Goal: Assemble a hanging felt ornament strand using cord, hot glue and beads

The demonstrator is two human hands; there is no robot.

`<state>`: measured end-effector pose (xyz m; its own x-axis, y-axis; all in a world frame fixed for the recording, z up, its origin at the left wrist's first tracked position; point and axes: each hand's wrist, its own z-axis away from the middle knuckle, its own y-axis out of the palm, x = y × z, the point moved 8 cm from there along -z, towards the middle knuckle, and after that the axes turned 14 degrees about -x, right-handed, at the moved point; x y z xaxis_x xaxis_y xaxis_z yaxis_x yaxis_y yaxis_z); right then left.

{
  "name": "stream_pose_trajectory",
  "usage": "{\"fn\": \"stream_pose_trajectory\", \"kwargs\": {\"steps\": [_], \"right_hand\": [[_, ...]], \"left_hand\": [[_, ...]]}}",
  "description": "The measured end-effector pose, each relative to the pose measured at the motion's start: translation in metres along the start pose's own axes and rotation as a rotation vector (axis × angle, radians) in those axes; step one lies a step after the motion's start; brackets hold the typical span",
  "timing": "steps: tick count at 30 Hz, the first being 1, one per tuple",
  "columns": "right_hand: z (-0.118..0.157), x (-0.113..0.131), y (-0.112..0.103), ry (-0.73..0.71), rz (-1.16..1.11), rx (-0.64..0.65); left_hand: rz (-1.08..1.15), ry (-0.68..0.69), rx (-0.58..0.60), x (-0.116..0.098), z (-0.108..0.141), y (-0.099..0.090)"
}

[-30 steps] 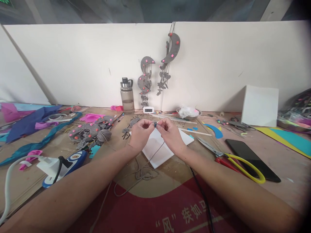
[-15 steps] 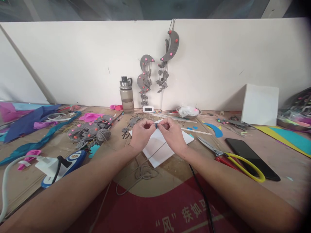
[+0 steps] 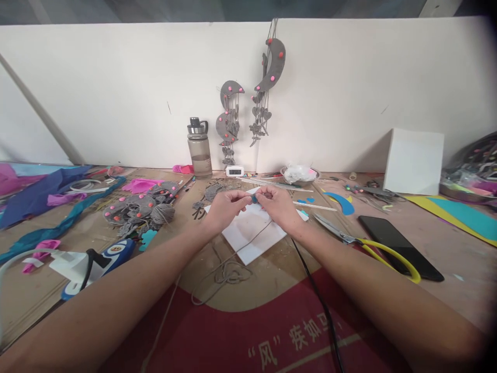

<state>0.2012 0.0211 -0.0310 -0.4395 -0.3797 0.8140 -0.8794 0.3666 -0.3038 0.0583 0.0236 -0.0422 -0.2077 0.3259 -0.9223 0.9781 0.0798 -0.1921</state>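
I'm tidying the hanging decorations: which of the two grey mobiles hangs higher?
The right-hand mobile; its top is well above that of the left-hand mobile.

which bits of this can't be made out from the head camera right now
- Small blue piece: head view, its shape hidden by the fingers of the left hand and right hand
- Scissors: head view, one handle partly behind the right forearm
- White clock: head view, digits too small
- Dish at right: head view, cut off by the edge
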Motion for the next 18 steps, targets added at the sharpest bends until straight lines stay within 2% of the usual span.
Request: {"fn": "stream_pose_trajectory", "kwargs": {"steps": [3, 7, 10, 15, 18], "right_hand": [[-0.001, 0.003, -0.002, -0.056, 0.081, 0.002], [0.005, 0.014, -0.001, -0.202, 0.164, -0.011], [0.010, 0.018, 0.002, -0.267, 0.228, -0.002], [0.015, 0.022, 0.005, -0.310, 0.298, 0.005], [0.017, 0.024, 0.005, -0.304, 0.267, 0.004]], "left_hand": [[-0.024, 0.003, 0.052, -0.001, -0.002, 0.002], [-0.204, 0.140, -0.044, -0.012, -0.003, -0.006], [-0.315, 0.230, -0.054, -0.021, 0.001, -0.006], [-0.391, 0.247, -0.045, -0.021, 0.003, -0.004], [-0.317, 0.227, -0.095, -0.017, 0.000, -0.008]]}}
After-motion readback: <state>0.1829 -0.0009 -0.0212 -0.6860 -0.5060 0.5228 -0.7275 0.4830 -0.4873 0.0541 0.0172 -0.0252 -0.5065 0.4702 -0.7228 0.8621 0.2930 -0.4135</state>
